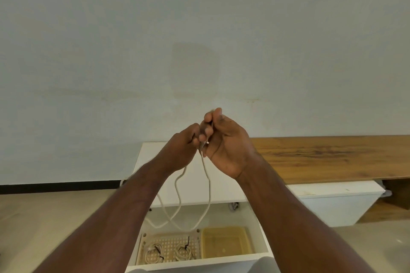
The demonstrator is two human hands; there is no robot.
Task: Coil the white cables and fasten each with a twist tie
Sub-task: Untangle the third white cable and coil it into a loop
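Observation:
Both hands are raised together in front of the wall. My left hand and my right hand grip the same white cable where they meet, fingers curled round it. Long loops of the cable hang down from the hands towards the white table. Below, a perforated beige basket holds two coiled white cables, each bound with a black twist tie. Any tie within the hands is hidden.
A translucent yellowish tray sits right of the basket on a white surface. A wooden bench top runs along the wall at the right, with a white box beneath it. Light floor lies at the left.

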